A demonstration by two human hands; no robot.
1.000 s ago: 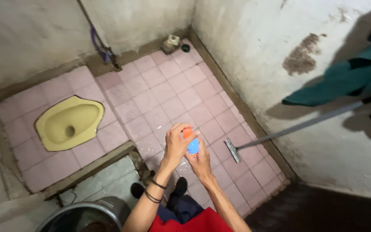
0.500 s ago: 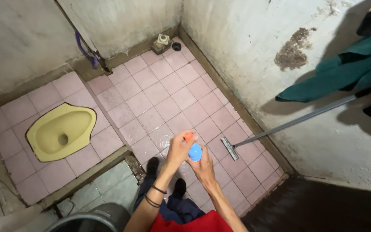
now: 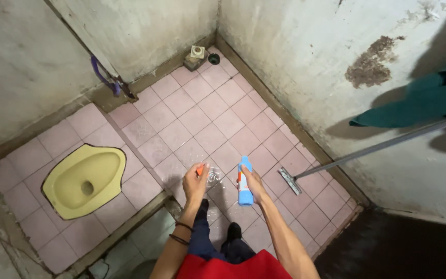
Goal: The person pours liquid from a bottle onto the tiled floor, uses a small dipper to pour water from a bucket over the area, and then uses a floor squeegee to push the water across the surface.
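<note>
Pink square tiles [image 3: 202,119] cover the floor of this small washroom, walled in by stained grey concrete [image 3: 305,57]. We stand at the tiled floor's near edge, looking down past our red shirt at our two hands.

Our right hand [image 3: 252,182] is wrapped around a light blue plastic bottle [image 3: 244,182], which stands nearly upright in the grip with its top pointing away from us. Our left hand [image 3: 195,182] is pinched closed on a small orange cap [image 3: 200,169], held just beside the bottle but no longer touching it. A second ago the two hands were pressed together over the bottle and the orange piece sat at its top; now they have drawn apart, so we judge the cap has come off and the bottle is open.

Below the grip the tiles look wet and shiny. Off to the left of the left hand lies a pale yellow squat toilet pan [image 3: 84,178]. To the right of the bottle, a long-handled scrubbing brush [image 3: 290,181] rests with its head on the floor and its grey pole leaning up towards the wall, where a dark green cloth [image 3: 424,101] hangs.
</note>
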